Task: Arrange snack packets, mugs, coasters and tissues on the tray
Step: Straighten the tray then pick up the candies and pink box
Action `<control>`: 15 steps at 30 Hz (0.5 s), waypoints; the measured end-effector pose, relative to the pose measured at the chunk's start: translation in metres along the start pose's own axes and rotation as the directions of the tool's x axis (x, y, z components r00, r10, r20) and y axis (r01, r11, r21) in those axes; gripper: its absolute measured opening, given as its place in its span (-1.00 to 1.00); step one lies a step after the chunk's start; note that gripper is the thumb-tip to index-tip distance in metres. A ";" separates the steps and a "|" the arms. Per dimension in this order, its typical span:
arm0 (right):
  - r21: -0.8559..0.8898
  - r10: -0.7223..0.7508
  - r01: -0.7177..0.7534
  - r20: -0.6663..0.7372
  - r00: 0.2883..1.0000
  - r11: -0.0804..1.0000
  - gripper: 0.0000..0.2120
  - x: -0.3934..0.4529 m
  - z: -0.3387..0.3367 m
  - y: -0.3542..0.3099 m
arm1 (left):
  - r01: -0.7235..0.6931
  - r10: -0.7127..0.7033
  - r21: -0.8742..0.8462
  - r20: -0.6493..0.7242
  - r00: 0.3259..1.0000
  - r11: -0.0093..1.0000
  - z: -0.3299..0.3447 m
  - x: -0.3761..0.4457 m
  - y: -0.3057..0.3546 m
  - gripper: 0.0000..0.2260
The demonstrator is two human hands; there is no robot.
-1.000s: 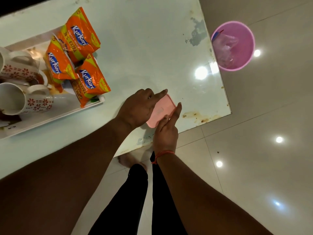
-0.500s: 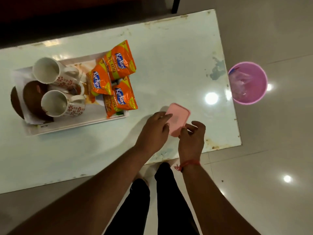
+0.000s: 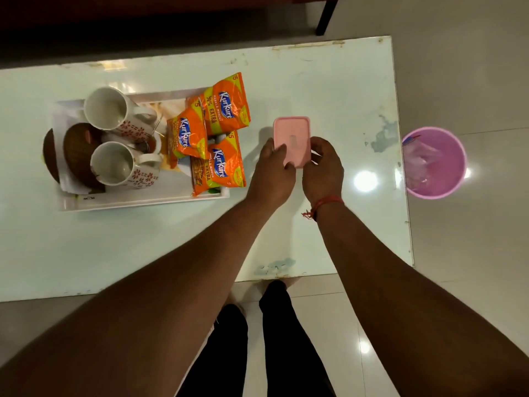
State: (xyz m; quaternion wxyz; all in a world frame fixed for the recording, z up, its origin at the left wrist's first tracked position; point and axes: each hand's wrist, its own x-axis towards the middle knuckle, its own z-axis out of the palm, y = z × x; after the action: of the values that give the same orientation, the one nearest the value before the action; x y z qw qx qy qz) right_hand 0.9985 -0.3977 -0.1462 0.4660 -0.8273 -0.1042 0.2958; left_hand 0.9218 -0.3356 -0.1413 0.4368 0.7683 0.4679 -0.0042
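Note:
A pink rectangular box [image 3: 292,136] lies on the white table, held at its near end between my left hand [image 3: 273,167] and my right hand [image 3: 322,164]. To the left stands a white tray [image 3: 143,200]. On it are three orange snack packets [image 3: 220,107], two white flowered mugs [image 3: 114,116] lying on their sides, brown round coasters [image 3: 77,150] and white tissue [image 3: 61,116] under them. The box sits just right of the tray, apart from it.
The white glossy table [image 3: 329,81] has worn patches near its right edge. A pink bucket [image 3: 435,164] with a plastic bag in it stands on the tiled floor to the right. My legs show below the table's near edge. A dark chair leg [image 3: 323,15] stands behind.
The view has pulled back and shifted, so the whole tray shows now. Both hands have stayed on the pink box, which has turned from slanted to upright and sits nearer the tray.

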 end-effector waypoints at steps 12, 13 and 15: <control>-0.052 -0.027 0.028 0.030 0.999 0.998 -0.59 0.002 0.000 0.002 | -0.039 0.037 0.129 0.017 0.999 0.991 0.008 -0.003 -0.007 -0.56; -0.060 -0.032 0.033 0.033 0.999 0.998 -0.60 0.003 0.000 0.004 | -0.045 0.043 0.153 0.017 0.999 0.987 0.008 -0.004 -0.007 -0.56; -0.092 -0.030 0.032 0.024 0.999 0.995 -0.59 0.003 -0.001 0.006 | -0.052 0.049 0.208 0.020 0.999 0.977 0.005 -0.005 -0.007 -0.54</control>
State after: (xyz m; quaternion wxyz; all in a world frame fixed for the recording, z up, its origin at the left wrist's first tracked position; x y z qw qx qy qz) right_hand 1.0007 -0.4003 -0.1526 0.4307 -0.8429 -0.1357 0.2927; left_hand 0.9156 -0.3412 -0.1467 0.3576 0.8213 0.4420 -0.0479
